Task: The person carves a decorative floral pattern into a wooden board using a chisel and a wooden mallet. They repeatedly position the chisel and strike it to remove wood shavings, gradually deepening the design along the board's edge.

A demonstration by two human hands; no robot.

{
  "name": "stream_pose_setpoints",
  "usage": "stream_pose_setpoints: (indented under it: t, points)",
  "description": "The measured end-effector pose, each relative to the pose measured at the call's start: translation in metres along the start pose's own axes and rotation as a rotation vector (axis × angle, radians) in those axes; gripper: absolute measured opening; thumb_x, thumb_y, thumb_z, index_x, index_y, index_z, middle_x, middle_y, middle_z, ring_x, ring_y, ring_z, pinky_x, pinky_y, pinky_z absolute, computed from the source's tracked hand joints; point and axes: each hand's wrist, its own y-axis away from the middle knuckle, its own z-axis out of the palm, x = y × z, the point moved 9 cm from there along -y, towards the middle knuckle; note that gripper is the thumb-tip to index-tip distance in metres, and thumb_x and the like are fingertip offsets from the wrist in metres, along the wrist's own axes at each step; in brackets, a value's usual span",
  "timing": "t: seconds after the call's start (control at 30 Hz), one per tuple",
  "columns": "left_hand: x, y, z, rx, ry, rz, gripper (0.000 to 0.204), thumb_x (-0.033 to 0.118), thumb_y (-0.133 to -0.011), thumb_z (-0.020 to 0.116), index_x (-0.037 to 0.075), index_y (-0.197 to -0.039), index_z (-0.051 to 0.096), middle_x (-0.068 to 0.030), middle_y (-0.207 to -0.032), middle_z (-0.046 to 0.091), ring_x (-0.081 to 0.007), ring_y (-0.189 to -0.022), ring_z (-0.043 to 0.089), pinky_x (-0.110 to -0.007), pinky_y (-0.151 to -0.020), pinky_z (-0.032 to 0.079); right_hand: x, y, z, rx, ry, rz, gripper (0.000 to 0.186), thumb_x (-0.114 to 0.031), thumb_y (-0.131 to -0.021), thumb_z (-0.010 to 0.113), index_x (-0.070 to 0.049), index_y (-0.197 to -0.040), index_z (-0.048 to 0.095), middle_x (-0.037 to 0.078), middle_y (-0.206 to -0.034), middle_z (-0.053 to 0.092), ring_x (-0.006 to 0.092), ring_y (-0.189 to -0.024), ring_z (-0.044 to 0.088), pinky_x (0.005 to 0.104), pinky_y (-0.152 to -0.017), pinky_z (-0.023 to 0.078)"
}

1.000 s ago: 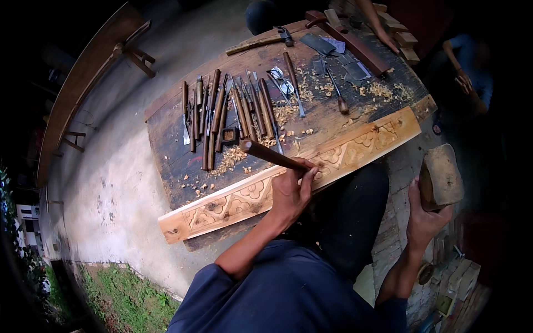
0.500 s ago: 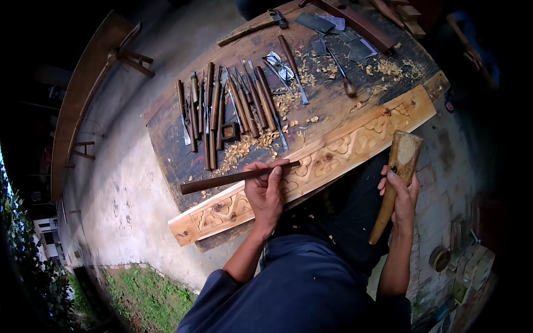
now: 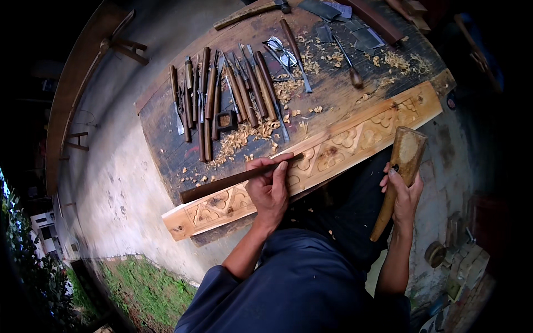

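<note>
Working left to right, I am finding the wooden board (image 3: 319, 159) lying aslant along the near edge of the worktop (image 3: 161, 133), its left end plain and scalloped motifs already standing cut beyond it. The left hand (image 3: 268, 191) is grasping a dark rod-shaped tool (image 3: 230, 183), whose tip is pointing at the middle section; I am not able to tell contact. Motifs are running on toward the right end, so I am judging the pattern largely laid out, any remaining detail being unclear. The right hand (image 3: 403, 194) is gripping a wooden mallet (image 3: 407, 155), away from the tool.
</note>
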Motion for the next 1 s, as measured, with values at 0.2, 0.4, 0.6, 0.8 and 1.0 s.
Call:
stream_pose_setpoints:
  t: [0.2,0.4,0.6,0.8,1.0]
  points:
    - [0.008,0.001,0.001,-0.024,-0.204,0.059,0.023,-0.004,-0.105,0.057,0.002,-0.116,0.039,-0.0235,-0.116,0.075,-0.0163,-0.103,0.073,-0.024,-0.090,0.056,0.000,0.000,0.000,0.004,0.005,-0.002,0.027,-0.013,-0.096,0.068,0.004,-0.116,0.060,0.012,-0.102,0.068,0.0133,-0.073,0.064,0.0269,-0.062,0.051]
    - [0.019,0.002,0.005,-0.019,-0.252,0.135,0.021,-0.004,-0.104,0.059,0.000,-0.115,0.041,-0.0221,-0.113,0.076,-0.0158,-0.100,0.073,-0.024,-0.085,0.057,-0.007,0.000,0.004,0.025,0.018,0.000,0.023,-0.011,-0.095,0.071,0.004,-0.110,0.062,0.011,-0.096,0.069,0.0138,-0.072,0.065,0.0277,-0.062,0.052]
    - [0.038,-0.005,0.011,-0.026,-0.425,0.214,0.015,-0.003,-0.101,0.066,-0.005,-0.108,0.053,-0.0171,-0.103,0.077,-0.0177,-0.087,0.076,-0.026,-0.075,0.058,-0.074,-0.011,0.039,-0.087,0.467,-0.288,0.039,-0.004,-0.086,0.078,0.004,-0.122,0.066,0.013,-0.101,0.074,0.0172,-0.087,0.072,0.0307,-0.077,0.057]
    - [0.051,-0.010,0.022,-0.045,-0.457,0.209,0.015,0.000,-0.101,0.065,-0.002,-0.109,0.053,-0.0163,-0.098,0.078,-0.0243,-0.081,0.076,-0.033,-0.073,0.058,-0.211,0.013,0.158,-0.257,0.871,-1.245,0.072,-0.003,-0.067,0.088,-0.013,-0.136,0.069,0.014,-0.116,0.076,0.0320,-0.102,0.075,0.0382,-0.084,0.061]
    - [0.051,-0.012,0.021,-0.114,-0.659,0.261,0.023,0.000,-0.093,0.069,-0.004,-0.111,0.055,-0.0244,-0.093,0.072,-0.0441,-0.081,0.072,-0.045,-0.070,0.057,-0.276,0.063,0.236,-0.207,0.538,-1.790,0.051,-0.035,-0.080,0.077,-0.012,-0.124,0.074,0.007,-0.094,0.074,0.0213,-0.078,0.075,0.0325,-0.069,0.062]
